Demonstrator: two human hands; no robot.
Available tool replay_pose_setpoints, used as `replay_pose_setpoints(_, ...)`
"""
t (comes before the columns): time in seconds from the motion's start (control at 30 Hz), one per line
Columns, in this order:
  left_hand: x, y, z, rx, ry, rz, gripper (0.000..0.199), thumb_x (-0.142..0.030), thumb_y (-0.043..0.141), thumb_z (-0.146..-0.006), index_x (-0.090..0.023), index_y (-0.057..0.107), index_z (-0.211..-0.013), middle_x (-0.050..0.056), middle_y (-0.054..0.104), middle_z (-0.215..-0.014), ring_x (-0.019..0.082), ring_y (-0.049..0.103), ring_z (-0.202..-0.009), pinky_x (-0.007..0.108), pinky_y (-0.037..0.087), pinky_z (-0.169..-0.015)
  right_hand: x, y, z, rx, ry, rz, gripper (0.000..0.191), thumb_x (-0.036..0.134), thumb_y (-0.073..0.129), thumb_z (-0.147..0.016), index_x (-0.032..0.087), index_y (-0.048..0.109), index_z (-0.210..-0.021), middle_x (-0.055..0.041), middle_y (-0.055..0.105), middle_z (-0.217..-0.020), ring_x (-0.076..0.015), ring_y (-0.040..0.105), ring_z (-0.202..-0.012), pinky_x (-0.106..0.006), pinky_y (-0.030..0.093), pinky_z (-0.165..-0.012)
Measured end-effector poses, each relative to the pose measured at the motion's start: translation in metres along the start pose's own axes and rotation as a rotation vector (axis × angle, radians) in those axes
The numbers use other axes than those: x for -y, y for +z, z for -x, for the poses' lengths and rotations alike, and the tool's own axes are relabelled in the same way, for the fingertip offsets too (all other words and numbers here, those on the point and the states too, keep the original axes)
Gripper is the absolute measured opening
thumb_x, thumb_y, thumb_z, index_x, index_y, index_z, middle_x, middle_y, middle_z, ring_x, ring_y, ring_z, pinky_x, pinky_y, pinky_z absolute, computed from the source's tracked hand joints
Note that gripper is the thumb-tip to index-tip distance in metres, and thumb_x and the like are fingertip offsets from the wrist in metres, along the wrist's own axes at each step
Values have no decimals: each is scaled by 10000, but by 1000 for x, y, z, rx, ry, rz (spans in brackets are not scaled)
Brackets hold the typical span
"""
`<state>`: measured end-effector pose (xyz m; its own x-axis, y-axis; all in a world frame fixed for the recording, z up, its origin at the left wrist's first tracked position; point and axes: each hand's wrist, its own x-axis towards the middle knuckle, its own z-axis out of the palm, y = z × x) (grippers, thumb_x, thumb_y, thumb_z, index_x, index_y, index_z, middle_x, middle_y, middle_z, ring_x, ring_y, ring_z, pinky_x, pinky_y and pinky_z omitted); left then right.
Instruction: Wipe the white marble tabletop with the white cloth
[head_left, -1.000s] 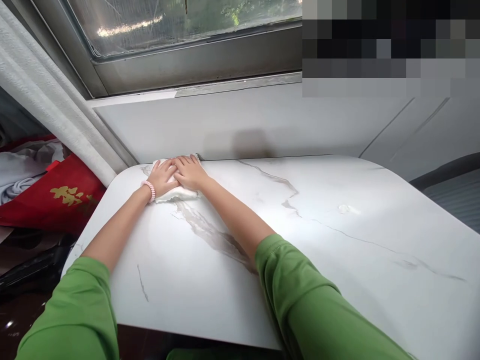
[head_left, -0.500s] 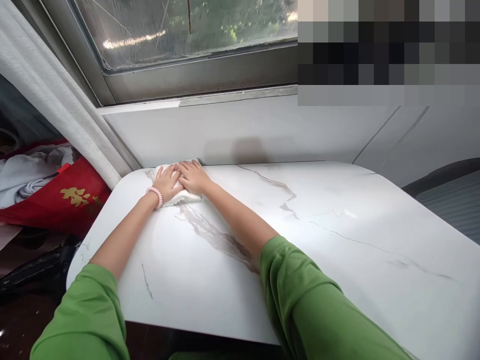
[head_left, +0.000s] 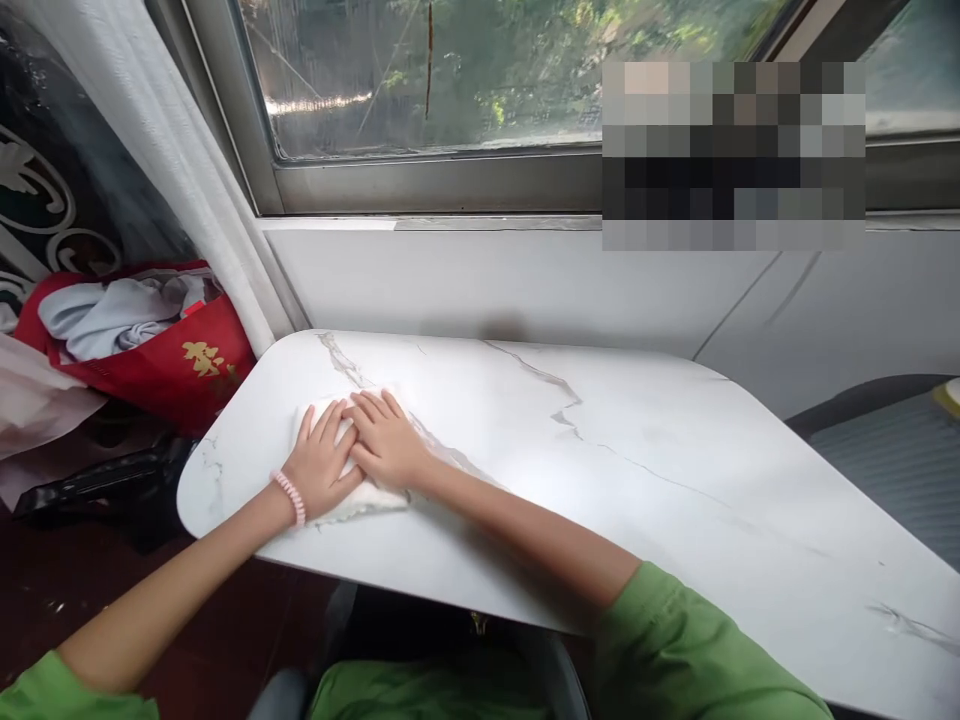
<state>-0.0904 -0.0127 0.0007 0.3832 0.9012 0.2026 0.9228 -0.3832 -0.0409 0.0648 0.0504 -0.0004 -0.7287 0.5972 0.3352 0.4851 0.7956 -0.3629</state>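
Note:
A white cloth (head_left: 379, 498) lies flat on the white marble-patterned table (head_left: 645, 400), toward its left end. My left hand (head_left: 318, 468) rests on the cloth with its fingers stretched out; a pink beaded bracelet (head_left: 289, 497) circles that wrist. Beside it, my right hand (head_left: 390, 440) also presses flat on the cloth, fingers extended. The two hands touch at the fingers and thumbs. Much of the cloth is hidden beneath them.
Behind the table stand a white wall panel (head_left: 450, 280) and a window (head_left: 510, 90). At the left hang a white curtain (head_left: 150, 130) and a red bag (head_left: 165, 380) with clothes in it. A grey chair (head_left: 892, 450) is at the right. One patch is pixelated.
Both hands and the cloth have moved from the table's back edge toward me, nearer the front edge. The camera view has shifted, showing more window and floor.

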Motion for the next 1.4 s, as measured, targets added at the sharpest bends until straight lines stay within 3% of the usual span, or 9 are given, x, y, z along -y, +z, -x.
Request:
replay_pose_setpoints(0.23, -12, -11, 77, -84, -214, -110, 561, -384, 341, -914, -67, 384, -1375, 240, 355, -1455, 347, 236, -1399, 571, 167, -1117, 48, 22, -9, 50, -262, -63, 442, 322, 489, -859, 117, 498, -1250, -180, 458, -1404, -299, 359, -1326, -521, 169, -1136)
replay_pose_setpoints(0.4, 14, -16, 114, -131, -292, -165, 518, -378, 351, -908, -105, 401, -1346, 226, 400, -1423, 348, 310, -1364, 562, 208, -1106, 78, 45, -38, 23, -366, -96, 450, 367, 486, -869, 125, 497, -1248, -172, 484, -1370, -297, 391, -1291, -515, 194, -1123)
replay_pose_setpoints(0.53, 45, -21, 117, -101, -366, -159, 511, -409, 349, -903, -150, 396, -1341, 199, 426, -1406, 336, 349, -1338, 563, 233, -1095, 86, 60, -67, 21, -398, -119, 437, 365, 480, -879, 119, 505, -1239, -161, 507, -1341, -287, 416, -1260, -496, 208, -1121)
replay_pose_setpoints(0.63, 69, -22, 101, -25, -380, -120, 523, -433, 370, -889, -172, 393, -1342, 172, 411, -1422, 321, 329, -1349, 557, 218, -1103, 78, 65, -88, 22, -374, -143, 429, 354, 485, -879, 110, 505, -1232, -161, 512, -1337, -283, 422, -1252, -490, 206, -1121)
replay_pose_setpoints(0.73, 93, -20, 67, 41, -353, -73, 526, -445, 371, -891, -169, 400, -1338, 159, 390, -1438, 309, 299, -1362, 553, 188, -1115, 54, 66, -110, -3, -298, -155, 413, 320, 473, -883, 104, 498, -1234, -162, 520, -1331, -280, 420, -1252, -490, 189, -1125)
replay_pose_setpoints(0.97, 143, 2, -60, 66, -247, 27, 451, -409, 417, -891, -175, 475, -1273, 133, 421, -1411, 279, 338, -1329, 522, 161, -1128, -40, 57, -169, -39, -127, -176, 338, 246, 421, -872, 144, 532, -1174, -128, 583, -1240, -259, 467, -1195, -485, 209, -1104)
replay_pose_setpoints(1.1, 163, 19, -116, 40, -144, 83, 458, -371, 437, -877, -176, 479, -1289, 117, 444, -1398, 262, 372, -1304, 498, 166, -1130, -78, 52, -185, -120, 35, -131, 348, 187, 352, -861, 143, 538, -1151, -129, 580, -1244, -259, 466, -1198, -477, 211, -1103)
replay_pose_setpoints(1.23, 174, 31, -141, 12, -97, 106, 455, -357, 439, -876, -186, 491, -1295, 115, 468, -1377, 260, 403, -1280, 490, 175, -1126, -94, 49, -189, -142, 104, -100, 348, 177, 336, -848, 151, 555, -1118, -114, 605, -1202, -257, 488, -1167, -465, 239, -1094)
replay_pose_setpoints(1.4, 177, 33, -144, 66, -90, 96, 461, -373, 404, -908, -197, 459, -1331, 120, 377, -1472, 257, 320, -1360, 522, 129, -1132, -98, 51, -191, -143, 113, -56, 387, 194, 327, -857, 151, 551, -1170, -112, 587, -1250, -248, 484, -1184, -460, 237, -1105)
